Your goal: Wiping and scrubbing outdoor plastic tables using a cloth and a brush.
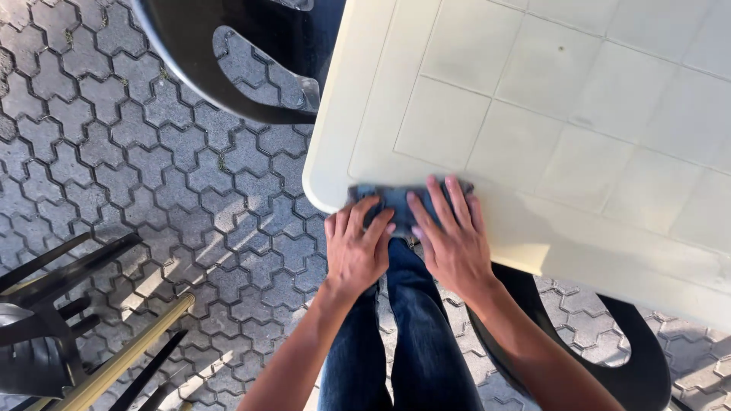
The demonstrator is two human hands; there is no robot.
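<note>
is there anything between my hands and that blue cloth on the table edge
Nothing visible. The left hand and right hand both rest directly on the blue cloth at the cream table edge.

Cloth (396, 202) mostly under both hands

No packages, labels, signs or screens show anywhere in the frame.
</note>
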